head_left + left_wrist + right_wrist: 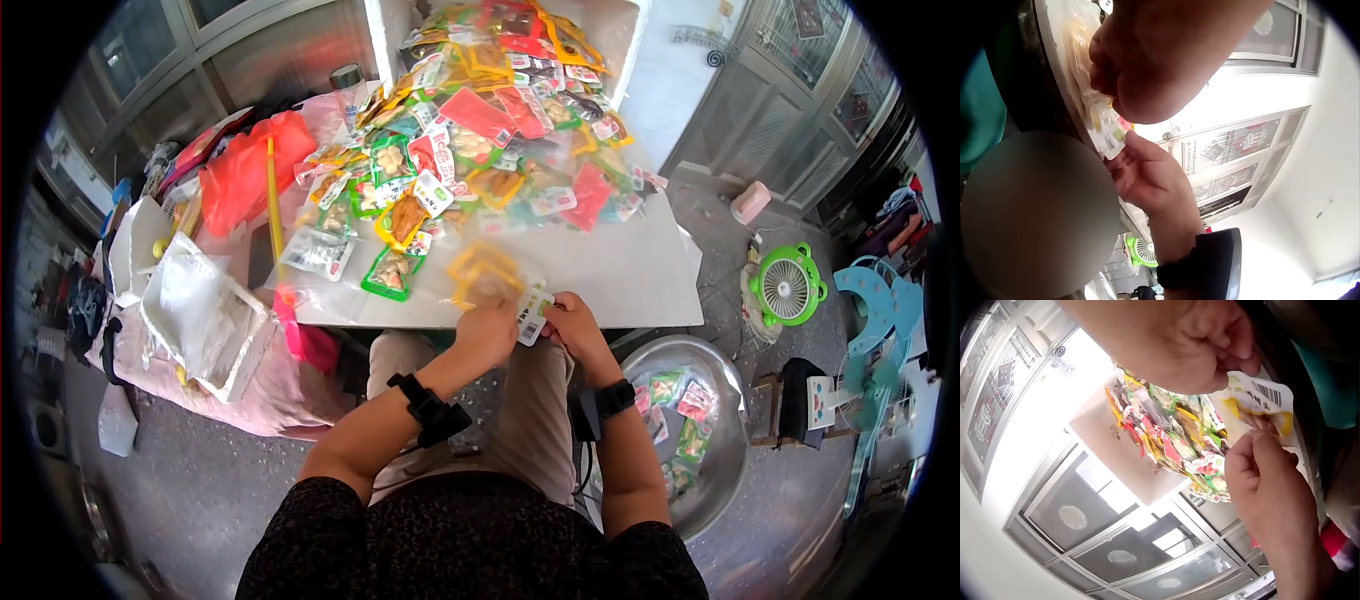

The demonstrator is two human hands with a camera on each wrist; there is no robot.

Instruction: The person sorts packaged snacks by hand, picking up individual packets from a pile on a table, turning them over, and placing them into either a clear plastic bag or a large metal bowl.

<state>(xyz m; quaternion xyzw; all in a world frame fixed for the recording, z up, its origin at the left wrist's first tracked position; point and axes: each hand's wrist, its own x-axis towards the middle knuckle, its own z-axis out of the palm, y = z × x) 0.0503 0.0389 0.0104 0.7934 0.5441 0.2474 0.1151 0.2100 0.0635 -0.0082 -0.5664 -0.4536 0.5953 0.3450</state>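
Observation:
Over the near edge of the table, both hands hold one snack packet [533,316] with a white printed label and barcode. My left hand [487,332] pinches it by the yellow-bordered part, thumb on top, as the right wrist view shows of that packet [1261,399]. At the white end, the fingers of my right hand [574,326] grip the label's corner; in the left wrist view this hand [1150,178] has its thumb on the packet. Blurred yellow-edged packaging [485,268] lies just beyond my left hand. Beside it is a green-edged packet [391,273].
A large heap of colourful packets [480,140] spills from a white foam box [627,45] onto the table [640,270]. At the right, a metal basin [728,440] on the floor holds several packets. A white foam tray [240,350] stands left, and a green fan [789,284] right.

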